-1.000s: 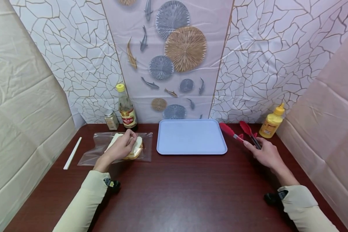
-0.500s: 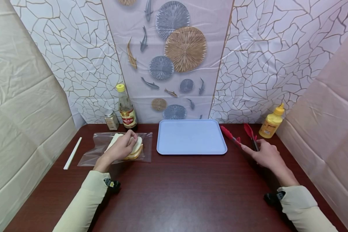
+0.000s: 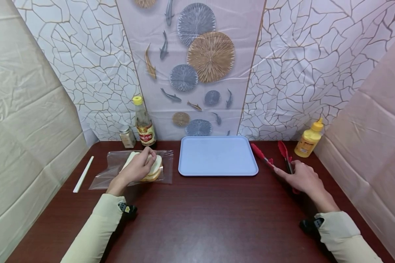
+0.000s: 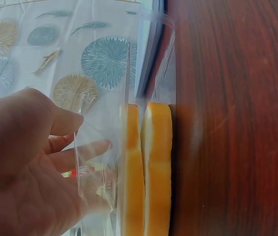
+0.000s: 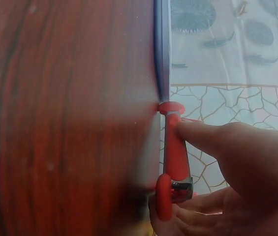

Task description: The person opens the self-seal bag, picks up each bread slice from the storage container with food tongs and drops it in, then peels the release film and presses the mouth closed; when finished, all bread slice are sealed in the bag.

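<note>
At the left, my left hand (image 3: 136,166) pinches the upper film of a clear plastic bag (image 3: 102,173) between thumb and fingers. Inside the bag lie stacked slices of white bread (image 3: 156,172). In the left wrist view the bread slices (image 4: 157,167) show orange crusts beside my palm, and the film stretches up to the thumb tip. At the right, my right hand (image 3: 303,178) grips red-tipped kitchen tongs (image 3: 259,152), whose arms are spread apart. The right wrist view has my thumb pressing the red grip of the tongs (image 5: 176,152), low over the table.
A light blue tray (image 3: 217,155) lies at the back middle. Behind the bag stand a dark sauce bottle (image 3: 145,128) and a small seasoning jar (image 3: 127,137). A white stick (image 3: 83,174) lies far left; a yellow squeeze bottle (image 3: 308,140) stands at the back right, near the tongs.
The tongs have turned in my right hand, their red heads shifting a little to the right and lower. My left hand stays on the bag, nearly still.
</note>
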